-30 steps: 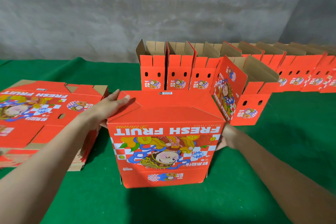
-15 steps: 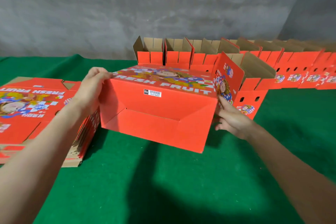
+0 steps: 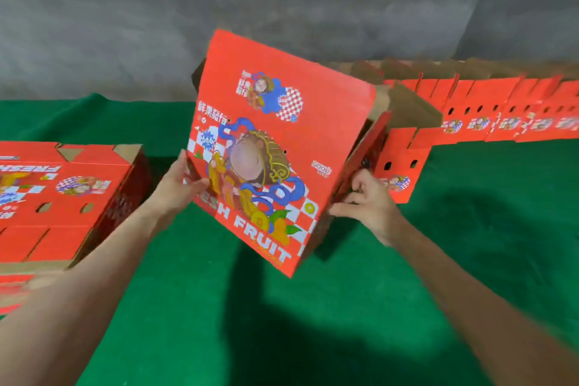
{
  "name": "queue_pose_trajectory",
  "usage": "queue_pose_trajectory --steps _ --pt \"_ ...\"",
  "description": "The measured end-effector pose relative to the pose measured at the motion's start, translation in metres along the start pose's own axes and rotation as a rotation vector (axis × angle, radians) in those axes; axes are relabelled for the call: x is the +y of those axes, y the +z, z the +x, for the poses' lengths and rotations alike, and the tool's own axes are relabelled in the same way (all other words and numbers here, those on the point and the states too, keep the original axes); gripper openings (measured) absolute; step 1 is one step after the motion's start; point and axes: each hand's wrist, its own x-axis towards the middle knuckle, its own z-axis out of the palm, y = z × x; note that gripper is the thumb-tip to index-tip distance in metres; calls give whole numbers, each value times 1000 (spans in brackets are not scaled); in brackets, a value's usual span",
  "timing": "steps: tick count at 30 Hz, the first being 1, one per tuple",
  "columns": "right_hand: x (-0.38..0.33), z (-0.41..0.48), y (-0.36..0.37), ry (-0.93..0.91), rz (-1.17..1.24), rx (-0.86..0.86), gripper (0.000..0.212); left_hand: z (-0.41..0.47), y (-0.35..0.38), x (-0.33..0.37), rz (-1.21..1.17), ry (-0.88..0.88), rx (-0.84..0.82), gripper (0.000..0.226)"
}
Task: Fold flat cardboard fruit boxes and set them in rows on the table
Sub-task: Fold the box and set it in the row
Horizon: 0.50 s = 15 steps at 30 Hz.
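Red flat-box stack lies out past the left hand on the green table cover, top blank printed side up, brown cut edges showing down its near side. Left hand grips the left edge of the held box, with the thumb laid over the printed face and the fingers wrapped behind, out of sight. Its forearm runs in from bottom-left. Held box sits between the two hands, up off the cover judging by the shadow under it. It is tilted so one corner points down and the big printed face looks at the camera, FRESH FRUIT lettering running diagonally toward that low corner. Its inside is turned away, so I can't tell what's in it. Right hand holds the box's right side, fingers curled onto the side panel; blur hides the exact finger placement. Its forearm comes in from bottom-right. Just behind the right hand stands a folded box, top open with flaps up, brown inner wall showing, two vent holes in the near end, its left part hidden by the held box. Further right of that hand, a row of folded boxes stands side by side along the grey concrete wall. Tops are open there too and only brown cardboard shows inside; that end is blurred.
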Motion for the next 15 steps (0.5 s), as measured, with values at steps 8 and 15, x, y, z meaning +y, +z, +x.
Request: queue_pose_trajectory --steps 8,15 --pt "62 34 -8 40 -331 118 48 17 82 18 213 -18 -89 57" --pt "101 80 -28 73 -469 253 28 37 133 37 118 -74 -140 55"
